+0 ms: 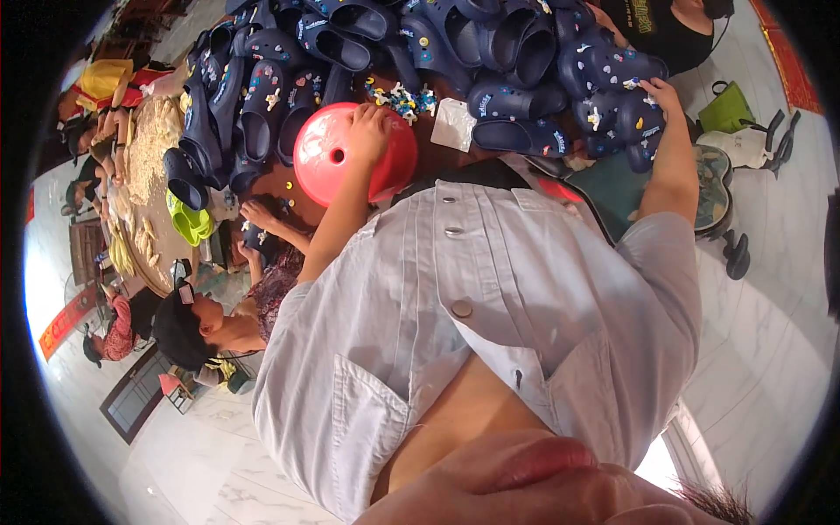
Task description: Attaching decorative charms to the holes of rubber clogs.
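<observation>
Hands apart; can't tell how firm either grip is. Left hand (371, 129) drapes over the round red plastic piece (317, 173) at 11 o'clock, maybe steadying it. Right hand (662, 94) at 2, fingers on a navy clog (612, 66). Loose charms (402, 101) at 12, presumably for reach. Other clogs (262, 105) heaped beyond, likely saving counter (433, 159) room.

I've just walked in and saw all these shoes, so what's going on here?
The person's left hand rests on a round red object with a hole, while the right hand touches a navy clog at the right of a pile. Small colourful charms lie loose near the red object, and many clogs carry some. At the left, a co-worker's hands are at another clog.
</observation>
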A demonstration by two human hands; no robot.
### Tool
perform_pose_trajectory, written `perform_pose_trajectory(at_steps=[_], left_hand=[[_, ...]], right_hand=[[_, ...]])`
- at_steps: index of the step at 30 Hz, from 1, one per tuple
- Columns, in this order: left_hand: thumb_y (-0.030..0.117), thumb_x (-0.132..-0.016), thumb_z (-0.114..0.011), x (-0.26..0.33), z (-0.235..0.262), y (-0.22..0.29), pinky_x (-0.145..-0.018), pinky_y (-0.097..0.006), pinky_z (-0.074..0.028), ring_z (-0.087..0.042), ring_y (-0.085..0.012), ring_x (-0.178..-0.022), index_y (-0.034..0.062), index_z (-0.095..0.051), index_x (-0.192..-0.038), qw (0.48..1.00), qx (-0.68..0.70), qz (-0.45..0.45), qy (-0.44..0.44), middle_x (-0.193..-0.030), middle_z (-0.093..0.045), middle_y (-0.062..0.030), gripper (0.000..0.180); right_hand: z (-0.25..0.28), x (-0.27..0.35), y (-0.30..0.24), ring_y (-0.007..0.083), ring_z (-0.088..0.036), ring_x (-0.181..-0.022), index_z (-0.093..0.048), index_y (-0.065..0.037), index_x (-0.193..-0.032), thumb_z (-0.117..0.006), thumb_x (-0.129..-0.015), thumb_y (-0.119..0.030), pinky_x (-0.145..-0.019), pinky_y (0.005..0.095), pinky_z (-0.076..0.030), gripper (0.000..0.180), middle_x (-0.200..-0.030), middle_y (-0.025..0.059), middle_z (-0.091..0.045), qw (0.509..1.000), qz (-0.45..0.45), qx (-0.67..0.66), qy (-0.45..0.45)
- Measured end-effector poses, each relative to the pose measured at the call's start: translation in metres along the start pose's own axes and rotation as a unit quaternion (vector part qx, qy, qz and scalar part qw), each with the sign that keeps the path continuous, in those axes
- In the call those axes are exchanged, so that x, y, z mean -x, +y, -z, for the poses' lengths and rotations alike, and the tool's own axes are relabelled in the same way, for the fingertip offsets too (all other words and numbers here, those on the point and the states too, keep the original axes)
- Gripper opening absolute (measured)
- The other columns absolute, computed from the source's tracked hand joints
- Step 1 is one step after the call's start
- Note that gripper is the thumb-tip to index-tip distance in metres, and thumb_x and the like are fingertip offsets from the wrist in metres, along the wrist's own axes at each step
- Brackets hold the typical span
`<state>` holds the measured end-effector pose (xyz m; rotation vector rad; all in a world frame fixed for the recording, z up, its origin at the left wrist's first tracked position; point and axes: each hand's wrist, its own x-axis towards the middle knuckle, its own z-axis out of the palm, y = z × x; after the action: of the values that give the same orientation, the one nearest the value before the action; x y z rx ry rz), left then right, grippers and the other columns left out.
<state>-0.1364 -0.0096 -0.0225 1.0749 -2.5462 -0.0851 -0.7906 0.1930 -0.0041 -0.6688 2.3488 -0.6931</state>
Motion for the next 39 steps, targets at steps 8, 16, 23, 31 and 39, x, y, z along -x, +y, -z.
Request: perform_pose_trajectory(at_steps=[8, 16, 23, 31, 39], left_hand=[[0.018, -0.075, -0.059, 0.001, -0.004, -0.003, -0.087, -0.045, -0.038, -0.053, -0.0251, -0.105, 0.0087, -0.063, -0.086, 1.000, 0.007, 0.000, -0.006, -0.096, -0.063, -0.0055, 0.015], [0.018, -0.075, -0.059, -0.002, -0.005, -0.001, -0.087, -0.043, -0.037, -0.054, -0.0235, -0.105, 0.0099, -0.064, -0.086, 1.000, 0.001, 0.004, -0.001, -0.095, -0.063, -0.0035, 0.015], [0.023, -0.075, -0.062, -0.003, -0.008, 0.004, -0.088, -0.044, -0.039, -0.052, -0.0230, -0.108, 0.0129, -0.065, -0.100, 0.997, 0.065, 0.042, 0.020, -0.101, -0.064, -0.0065, 0.027], [0.029, -0.084, -0.068, -0.015, 0.049, 0.055, -0.090, -0.031, -0.041, -0.050, -0.0184, -0.107, 0.0063, -0.028, -0.142, 0.676, 0.707, 0.207, -0.027, -0.122, -0.051, -0.0112, 0.074], [0.030, -0.083, -0.066, 0.039, 0.076, -0.035, -0.072, -0.028, -0.051, -0.060, -0.0143, -0.083, 0.0041, -0.051, -0.118, 0.574, 0.669, 0.432, 0.191, -0.098, -0.059, -0.0047, 0.046]], right_hand=[[0.003, 0.007, -0.010, 0.0104, -0.050, -0.074, -0.066, -0.001, -0.089, -0.074, -0.077, -0.025, -0.068, 0.0269, -0.040, 0.028, -0.078, 0.0006, -0.058, 0.989, 0.120, -0.056, 0.062], [0.032, 0.038, -0.063, 0.0074, -0.037, -0.052, -0.061, -0.003, -0.072, -0.075, -0.077, -0.023, -0.049, 0.0259, -0.029, 0.025, -0.063, -0.0027, -0.047, 0.976, 0.098, -0.118, 0.154], [-0.006, 0.107, -0.156, 0.0045, -0.034, -0.048, -0.058, -0.006, -0.073, -0.077, -0.078, -0.019, -0.044, 0.0219, -0.023, 0.024, -0.060, -0.0056, -0.043, 0.908, 0.130, -0.355, 0.182], [-0.213, 0.191, -0.252, 0.0058, -0.035, -0.056, -0.058, -0.006, -0.068, -0.074, -0.080, -0.021, -0.050, 0.0236, -0.025, 0.026, -0.062, -0.0057, -0.046, 0.870, 0.136, -0.470, 0.059], [-0.326, 0.264, -0.307, 0.0085, -0.045, -0.049, -0.060, -0.002, -0.071, -0.075, -0.076, -0.015, -0.045, 0.0258, -0.032, 0.021, -0.056, 0.0000, -0.050, 0.888, 0.121, -0.344, -0.281]])
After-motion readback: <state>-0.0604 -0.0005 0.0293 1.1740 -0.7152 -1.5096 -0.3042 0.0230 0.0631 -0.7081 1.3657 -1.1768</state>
